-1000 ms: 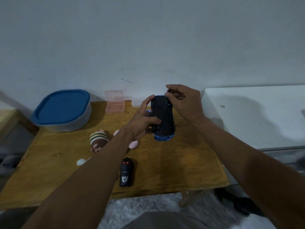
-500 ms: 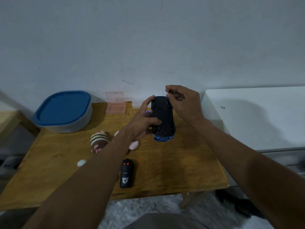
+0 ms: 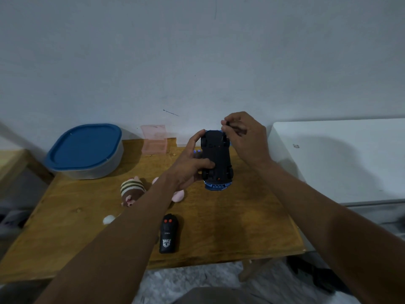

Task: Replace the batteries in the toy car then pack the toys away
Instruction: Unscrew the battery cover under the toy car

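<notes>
The toy car (image 3: 215,159) is upside down above the table, its black underside facing me and its blue bumper pointing toward me. My left hand (image 3: 190,165) grips its left side, thumb across the underside. My right hand (image 3: 245,139) hovers at the car's far right corner, fingertips pinched on a small dark piece that I cannot identify. The black remote control (image 3: 168,233) lies on the wooden table (image 3: 241,227) near the front edge. A striped plush toy (image 3: 132,189) lies under my left forearm, which partly hides it.
A grey container with a blue lid (image 3: 85,148) stands at the table's back left. A small pink open box (image 3: 153,141) sits against the wall. A white cabinet top (image 3: 339,161) adjoins the table on the right. A small white ball (image 3: 109,219) lies near the plush.
My right hand has lifted slightly off the car's far corner with its fingertips pinched. The left hand and the car have stayed almost still.
</notes>
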